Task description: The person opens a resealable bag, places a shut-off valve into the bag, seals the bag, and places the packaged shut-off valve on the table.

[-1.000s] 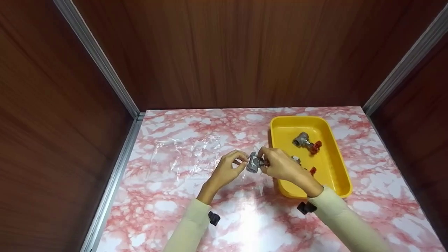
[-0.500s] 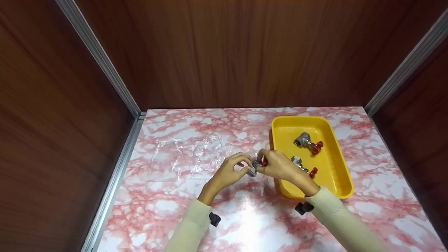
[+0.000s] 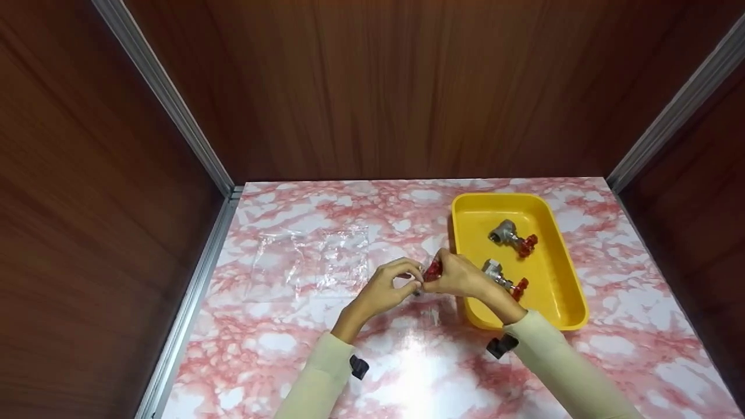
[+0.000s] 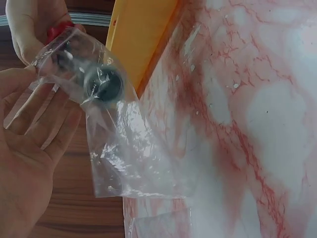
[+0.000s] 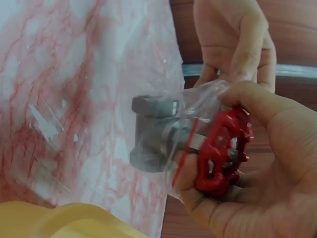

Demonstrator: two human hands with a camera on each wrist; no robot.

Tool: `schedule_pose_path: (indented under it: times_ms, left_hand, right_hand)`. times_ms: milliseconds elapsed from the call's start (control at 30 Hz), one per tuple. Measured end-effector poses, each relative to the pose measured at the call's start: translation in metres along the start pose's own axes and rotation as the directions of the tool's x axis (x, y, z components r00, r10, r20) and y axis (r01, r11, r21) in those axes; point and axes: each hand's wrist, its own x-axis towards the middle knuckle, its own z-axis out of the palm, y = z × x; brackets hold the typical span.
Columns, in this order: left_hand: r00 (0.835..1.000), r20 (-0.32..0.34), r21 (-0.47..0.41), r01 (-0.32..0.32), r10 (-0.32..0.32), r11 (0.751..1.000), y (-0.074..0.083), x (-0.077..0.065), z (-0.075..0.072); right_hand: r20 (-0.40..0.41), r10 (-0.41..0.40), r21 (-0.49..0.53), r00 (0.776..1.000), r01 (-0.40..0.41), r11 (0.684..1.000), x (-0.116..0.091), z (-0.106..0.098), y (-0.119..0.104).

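A valve (image 5: 156,134) with a grey metal body and a red handwheel (image 5: 225,153) sits body-first inside a clear plastic bag (image 4: 124,153). My right hand (image 3: 463,276) grips it by the handwheel, which stays at the bag's mouth. With thumb and finger, my left hand (image 3: 384,288) pinches the bag's edge close to the right fingertips; its other fingers extend beneath the bag in the left wrist view. The bag's lower part hangs flat past the valve body. In the head view, the hands hide most of the valve and bag.
A yellow tray (image 3: 556,291) stands right of the hands, holding a valve (image 3: 505,233) toward the back and another valve (image 3: 495,272) nearer. Clear plastic bags (image 3: 343,256) lie flat on the marbled table (image 3: 273,343) at left. Wood-grain panels (image 3: 372,93) enclose the sides and back.
The valve has turned in my right hand from body facing left to handwheel showing, and its body has gone into the bag. The hands have drawn together.
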Motion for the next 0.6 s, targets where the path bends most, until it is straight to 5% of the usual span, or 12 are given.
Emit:
schedule_pose_path:
  times_ms: [233,600]
  left_hand:
    - [1.000,0.011,0.013,0.012,-0.012,1.000,-0.0025,-0.0018,0.0028]
    - [0.999,-0.032,0.072,0.039,-0.037,0.997,-0.0065,-0.0042,0.0046]
  right_hand:
    - [0.041,-0.040,0.018,0.998,0.039,0.999,0.0001,0.0009,0.0018]
    - [-0.010,-0.151,0.006,0.989,0.151,0.989,0.0027,0.0092,0.0063]
